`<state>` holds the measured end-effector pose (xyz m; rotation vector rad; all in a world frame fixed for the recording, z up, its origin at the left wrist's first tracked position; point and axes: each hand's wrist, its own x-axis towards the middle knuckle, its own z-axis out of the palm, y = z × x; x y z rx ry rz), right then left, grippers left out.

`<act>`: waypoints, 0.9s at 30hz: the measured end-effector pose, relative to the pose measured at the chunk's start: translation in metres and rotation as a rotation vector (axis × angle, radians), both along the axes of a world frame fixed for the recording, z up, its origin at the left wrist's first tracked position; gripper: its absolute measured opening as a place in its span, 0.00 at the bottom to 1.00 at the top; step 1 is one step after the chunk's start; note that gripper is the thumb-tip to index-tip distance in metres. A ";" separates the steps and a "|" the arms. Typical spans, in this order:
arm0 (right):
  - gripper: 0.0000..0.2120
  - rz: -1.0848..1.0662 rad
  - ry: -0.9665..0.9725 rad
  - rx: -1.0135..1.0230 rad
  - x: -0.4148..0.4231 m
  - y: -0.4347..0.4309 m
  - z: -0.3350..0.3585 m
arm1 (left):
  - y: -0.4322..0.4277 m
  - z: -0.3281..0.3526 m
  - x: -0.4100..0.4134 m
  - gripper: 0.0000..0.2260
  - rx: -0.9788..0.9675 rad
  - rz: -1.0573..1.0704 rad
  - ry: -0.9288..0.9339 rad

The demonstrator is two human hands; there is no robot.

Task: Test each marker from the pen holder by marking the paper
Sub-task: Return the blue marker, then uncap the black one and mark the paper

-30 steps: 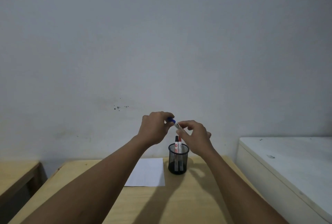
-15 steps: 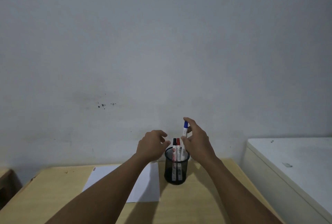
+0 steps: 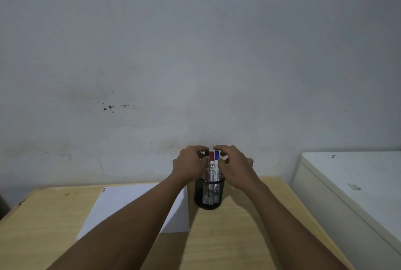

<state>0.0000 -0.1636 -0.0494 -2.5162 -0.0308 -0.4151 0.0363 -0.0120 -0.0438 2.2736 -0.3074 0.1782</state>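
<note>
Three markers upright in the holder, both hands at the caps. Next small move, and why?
Probably pinch the black marker with the left hand and lift it out: its fingers already touch that cap, while the right hand sits by the blue marker in the pen holder.

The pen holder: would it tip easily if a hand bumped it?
Probably somewhat. The pen holder is see-through mesh, so likely light, and it stands taller than wide. The three markers stick out above its rim, which may raise its balance point. Its flat base should resist gentle nudges.
</note>
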 end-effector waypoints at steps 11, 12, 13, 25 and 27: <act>0.22 0.062 -0.037 0.351 -0.043 0.028 0.054 | 0.043 0.079 -0.040 0.08 -0.543 0.102 -0.054; 0.22 0.099 -0.008 0.425 -0.049 0.033 0.060 | 0.050 0.087 -0.045 0.08 -0.608 0.111 -0.041; 0.20 0.136 0.004 0.491 -0.055 0.038 0.066 | 0.056 0.095 -0.052 0.07 -0.671 0.121 -0.032; 0.04 0.367 0.062 1.433 -0.100 0.098 0.113 | 0.129 0.113 -0.126 0.10 -0.518 -0.063 -0.048; 0.05 0.366 0.096 1.264 -0.104 0.113 0.110 | 0.137 0.108 -0.129 0.08 -0.382 -0.059 -0.164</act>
